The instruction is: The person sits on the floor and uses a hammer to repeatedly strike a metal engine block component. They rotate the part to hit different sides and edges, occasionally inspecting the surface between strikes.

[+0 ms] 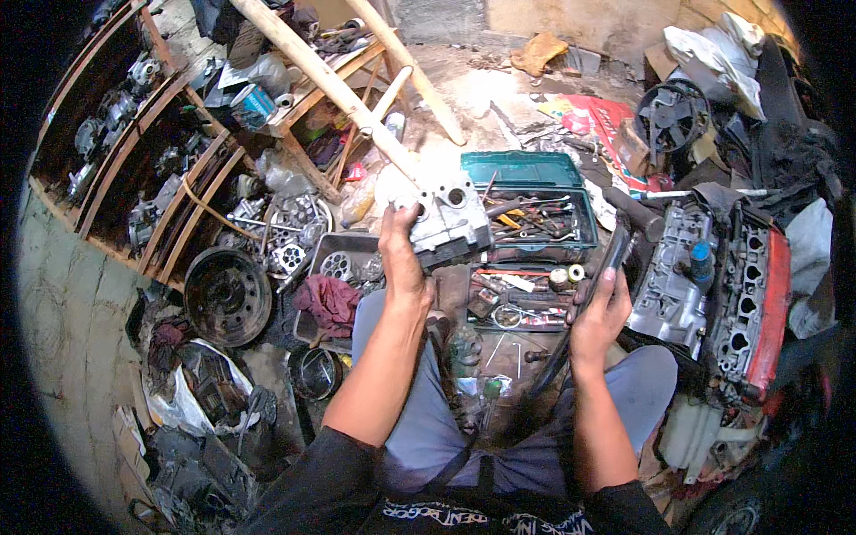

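Gripping silver metal block (450,223) in left hand (406,250), thumb along the left end near a round hole, other fingers mostly hidden. Held up in the air, beyond the left knee, just in front and to the left of green toolbox (506,168), lid open. Long axis roughly left to right, right end angled a little away from the body; holed face turned upward, darker side toward the lap. Upper left edge washed out by glare. With right hand (599,316), clasping long black strip (613,250), thumb on the upper side, fingers wrapped around. Slanting lengthwise: upper end pointing away and to the right, lower end dropping leftward between the knees, tip too dark to make out. Close by on the right, silver engine cover (664,299) on the floor, blue-topped bottle (702,263) on it; next to that, engine part with red side (769,312). Off to the left, maroon cloth (328,303) and dark wheel (227,299). Farther up, pale wooden pole (303,62), leaning slantwise.
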Available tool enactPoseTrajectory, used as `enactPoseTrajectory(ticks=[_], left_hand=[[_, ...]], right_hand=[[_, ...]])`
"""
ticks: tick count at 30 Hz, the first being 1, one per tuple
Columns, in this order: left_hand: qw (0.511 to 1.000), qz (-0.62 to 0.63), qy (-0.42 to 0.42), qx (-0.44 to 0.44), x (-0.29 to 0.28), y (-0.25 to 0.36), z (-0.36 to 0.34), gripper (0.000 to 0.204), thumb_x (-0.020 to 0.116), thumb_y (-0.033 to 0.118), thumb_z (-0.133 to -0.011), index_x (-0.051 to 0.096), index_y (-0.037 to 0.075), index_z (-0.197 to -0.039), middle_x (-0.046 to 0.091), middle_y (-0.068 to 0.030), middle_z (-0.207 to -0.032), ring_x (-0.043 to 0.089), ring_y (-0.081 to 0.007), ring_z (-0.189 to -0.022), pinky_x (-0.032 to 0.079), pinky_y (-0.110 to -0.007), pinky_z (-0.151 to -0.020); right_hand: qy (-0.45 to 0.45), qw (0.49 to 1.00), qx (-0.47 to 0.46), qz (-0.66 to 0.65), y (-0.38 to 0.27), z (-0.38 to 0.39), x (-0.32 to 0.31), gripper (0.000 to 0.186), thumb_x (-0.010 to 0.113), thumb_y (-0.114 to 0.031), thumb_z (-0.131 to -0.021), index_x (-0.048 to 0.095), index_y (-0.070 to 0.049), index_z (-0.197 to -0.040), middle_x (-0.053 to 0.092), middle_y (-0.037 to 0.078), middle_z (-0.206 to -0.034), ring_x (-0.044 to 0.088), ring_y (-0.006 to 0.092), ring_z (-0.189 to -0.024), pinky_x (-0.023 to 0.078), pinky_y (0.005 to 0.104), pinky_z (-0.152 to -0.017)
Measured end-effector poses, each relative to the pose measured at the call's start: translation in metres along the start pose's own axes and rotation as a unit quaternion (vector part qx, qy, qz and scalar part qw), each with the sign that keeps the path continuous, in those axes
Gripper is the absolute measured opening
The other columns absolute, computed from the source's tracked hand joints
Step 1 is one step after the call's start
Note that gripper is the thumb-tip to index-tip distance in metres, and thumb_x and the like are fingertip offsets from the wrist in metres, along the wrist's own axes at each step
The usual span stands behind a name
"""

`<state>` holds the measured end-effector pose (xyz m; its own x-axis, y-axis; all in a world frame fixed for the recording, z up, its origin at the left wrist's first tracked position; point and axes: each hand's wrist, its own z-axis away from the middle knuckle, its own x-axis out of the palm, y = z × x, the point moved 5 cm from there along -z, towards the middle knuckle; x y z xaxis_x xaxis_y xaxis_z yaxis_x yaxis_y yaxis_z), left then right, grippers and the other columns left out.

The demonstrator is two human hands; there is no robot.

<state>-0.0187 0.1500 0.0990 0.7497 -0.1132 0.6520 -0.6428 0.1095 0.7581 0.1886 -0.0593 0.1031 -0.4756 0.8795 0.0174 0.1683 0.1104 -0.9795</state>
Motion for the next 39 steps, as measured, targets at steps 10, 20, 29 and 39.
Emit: enactPoseTrajectory(ticks=[10, 20, 29, 39], left_hand=[[0.995, 0.062, -0.024, -0.075, 0.012, -0.02, -0.001, 0.041, 0.064, 0.03, -0.093, 0.057, 0.008, -0.127, 0.066, -0.0065, -0.114, 0.067, -0.0211, -0.105, 0.054, -0.038, -0.095], [0.983, -0.016, 0.034, -0.178, 0.014, -0.048, 0.003, 0.054, 0.059, 0.052, -0.092, 0.061, 0.014, -0.13, 0.07, -0.0094, -0.121, 0.071, -0.0285, -0.101, 0.057, -0.051, -0.082], [0.939, 0.014, 0.079, -0.336, 0.001, -0.081, 0.017, 0.083, 0.081, 0.044, -0.08, 0.031, 0.024, -0.144, 0.065, -0.0103, -0.119, 0.069, -0.0293, -0.084, 0.049, -0.061, -0.068], [0.921, 0.032, 0.123, -0.368, -0.011, -0.087, 0.025, 0.089, 0.083, 0.037, -0.081, 0.021, 0.016, -0.141, 0.056, -0.0203, -0.128, 0.066, -0.0337, -0.098, 0.049, -0.062, -0.076]], right_hand=[[-0.067, 0.996, 0.04, -0.04, 0.002, 0.009, 0.013, 0.03, 0.047, -0.028, -0.109, 0.058, -0.001, -0.103, 0.049, -0.003, -0.066, 0.043, 0.0048, -0.051, 0.032, 0.0239, -0.044], [-0.215, 0.947, -0.194, 0.141, -0.003, 0.042, 0.038, 0.021, 0.062, -0.007, -0.095, 0.056, 0.002, -0.114, 0.07, 0.021, -0.091, 0.073, 0.0386, -0.082, 0.055, 0.0443, -0.069], [-0.216, 0.937, -0.228, 0.156, 0.02, 0.045, 0.047, 0.025, 0.063, -0.004, -0.094, 0.058, 0.004, -0.117, 0.07, 0.026, -0.093, 0.072, 0.0421, -0.08, 0.055, 0.0439, -0.068], [-0.214, 0.923, -0.231, 0.222, 0.039, 0.049, 0.048, 0.023, 0.062, -0.005, -0.095, 0.058, 0.002, -0.117, 0.07, 0.023, -0.087, 0.071, 0.0405, -0.075, 0.054, 0.0437, -0.066]])
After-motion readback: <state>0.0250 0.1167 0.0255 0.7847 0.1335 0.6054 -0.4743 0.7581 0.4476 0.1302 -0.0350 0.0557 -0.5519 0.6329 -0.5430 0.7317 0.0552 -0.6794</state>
